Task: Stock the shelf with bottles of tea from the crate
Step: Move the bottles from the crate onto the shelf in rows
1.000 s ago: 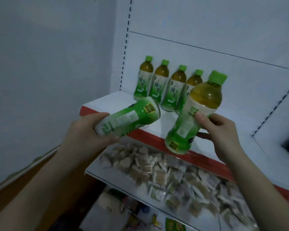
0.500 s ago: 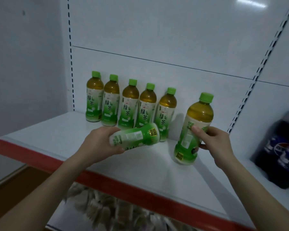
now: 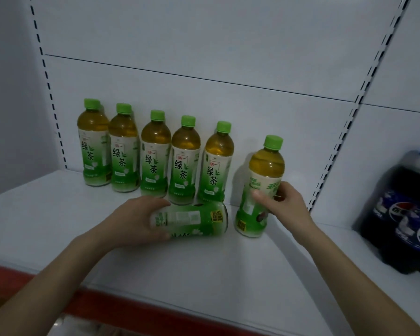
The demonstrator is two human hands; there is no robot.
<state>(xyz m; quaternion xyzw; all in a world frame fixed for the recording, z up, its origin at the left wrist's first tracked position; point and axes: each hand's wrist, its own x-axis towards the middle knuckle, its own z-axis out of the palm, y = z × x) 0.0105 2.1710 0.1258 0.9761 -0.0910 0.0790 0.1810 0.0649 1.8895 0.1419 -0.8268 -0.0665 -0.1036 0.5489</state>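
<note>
1. A white shelf (image 3: 46,214) fills the middle of the frame, with a red strip (image 3: 131,309) along its front edge at the bottom
2. A white back panel (image 3: 204,44) rises behind it, crossed by dark seams and flanked by slotted uprights; a plain wall (image 3: 7,93) stands at the left edge
3. A row (image 3: 155,156) of five green-capped tea bottles stands upright against the panel, left of centre, labels facing out and close side by side
4. Dark cola bottles (image 3: 403,214) stand at the right edge, well apart from the row
5. The left hand (image 3: 129,221) reaches in from the lower left, fingers and thumb curled round the cap end of a lying bottle (image 3: 194,219). This one is held sideways just in front of the row, base pointing toward the right of the frame
6. The right hand (image 3: 285,204) comes from the lower right, thumb on the near face and fingers wrapped behind an upright bottle (image 3: 264,170)
7. That bottle leans slightly and sits just right of the row, its base low at the shelf; whether it touches cannot be told
</note>
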